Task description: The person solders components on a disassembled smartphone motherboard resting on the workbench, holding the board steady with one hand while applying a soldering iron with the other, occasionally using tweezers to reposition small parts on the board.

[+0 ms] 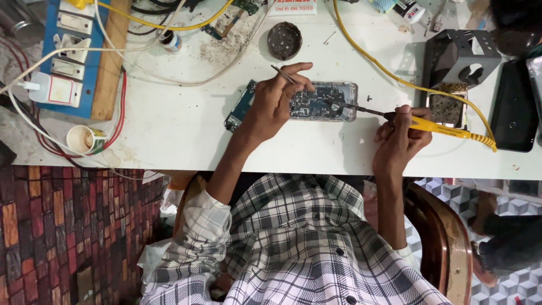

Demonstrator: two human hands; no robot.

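Clearly my left hand (275, 104) pinches tweezers (284, 74) over the opened phone (316, 101) lying mid-counter (169, 124), while my right hand's (400, 138) grip wraps the yellow soldering iron (435, 126) (tip on the board); a slip could scorch neighbouring parts, I judge.

**Both my hands forward, fingers closed**

My left hand (274, 104) is stretched out ahead of me, wrist bent a little, thumb and fingertips drawn together in a fine pinch. My left forearm (231, 169) angles inward from the elbow. My right hand (401, 138) sits lower and well apart from it, fingers curled in a pen-like grip, right forearm (389, 209) running nearly straight out.
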